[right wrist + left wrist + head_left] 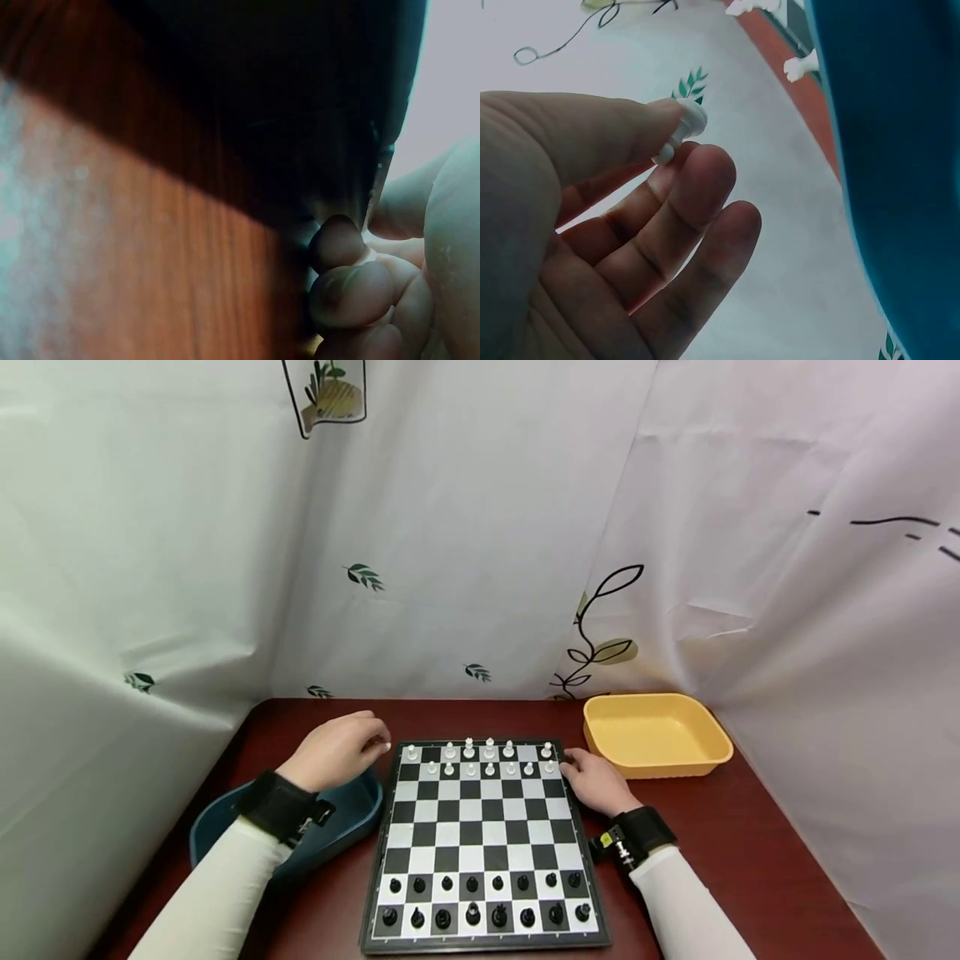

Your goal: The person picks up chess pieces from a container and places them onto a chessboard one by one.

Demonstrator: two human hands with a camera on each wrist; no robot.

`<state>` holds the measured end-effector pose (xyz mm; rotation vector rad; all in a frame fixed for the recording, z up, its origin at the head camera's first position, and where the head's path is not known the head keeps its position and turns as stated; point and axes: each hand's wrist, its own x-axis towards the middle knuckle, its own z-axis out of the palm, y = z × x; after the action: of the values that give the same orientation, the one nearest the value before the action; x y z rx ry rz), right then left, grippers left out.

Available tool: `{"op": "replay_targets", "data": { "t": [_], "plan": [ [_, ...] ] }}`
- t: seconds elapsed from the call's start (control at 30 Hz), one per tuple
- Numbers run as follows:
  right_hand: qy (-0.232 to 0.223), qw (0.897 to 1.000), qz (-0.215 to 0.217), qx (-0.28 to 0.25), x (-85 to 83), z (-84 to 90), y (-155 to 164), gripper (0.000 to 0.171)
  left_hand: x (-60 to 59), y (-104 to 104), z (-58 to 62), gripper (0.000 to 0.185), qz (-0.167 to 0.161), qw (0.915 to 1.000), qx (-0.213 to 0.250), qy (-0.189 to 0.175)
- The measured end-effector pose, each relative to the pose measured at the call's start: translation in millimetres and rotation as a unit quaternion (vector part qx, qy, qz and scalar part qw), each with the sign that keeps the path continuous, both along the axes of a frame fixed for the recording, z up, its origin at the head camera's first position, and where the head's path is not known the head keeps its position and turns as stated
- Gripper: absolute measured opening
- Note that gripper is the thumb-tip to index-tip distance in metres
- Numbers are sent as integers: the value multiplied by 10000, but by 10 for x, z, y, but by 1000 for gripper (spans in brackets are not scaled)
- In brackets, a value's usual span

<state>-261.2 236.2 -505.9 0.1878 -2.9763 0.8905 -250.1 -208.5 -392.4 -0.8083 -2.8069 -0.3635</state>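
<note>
Black pieces (484, 900) stand upright; left hand (339, 752) pinches a white piece (681, 129) (tilted), right hand (596, 782) curls at board edge (579, 827).

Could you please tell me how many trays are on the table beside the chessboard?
2: a blue tray left of the chessboard, under the left hand, and a yellow tray at its far right.

One chessboard (480, 843), two trays, sixteen black pieces, two hands
</note>
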Motion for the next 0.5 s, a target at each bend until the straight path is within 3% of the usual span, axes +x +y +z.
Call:
{"op": "replay_targets", "data": {
  "t": [0.27,0.5],
  "plan": [
    [-326,9993,178,1,-47,21,37,49,-129,250,-111,7,-3,9978,-503,-422],
    [-357,9991,234,16,-110,58,73,50,-226,385,-166,9,-75,9953,-822,-497]
  ]
}}
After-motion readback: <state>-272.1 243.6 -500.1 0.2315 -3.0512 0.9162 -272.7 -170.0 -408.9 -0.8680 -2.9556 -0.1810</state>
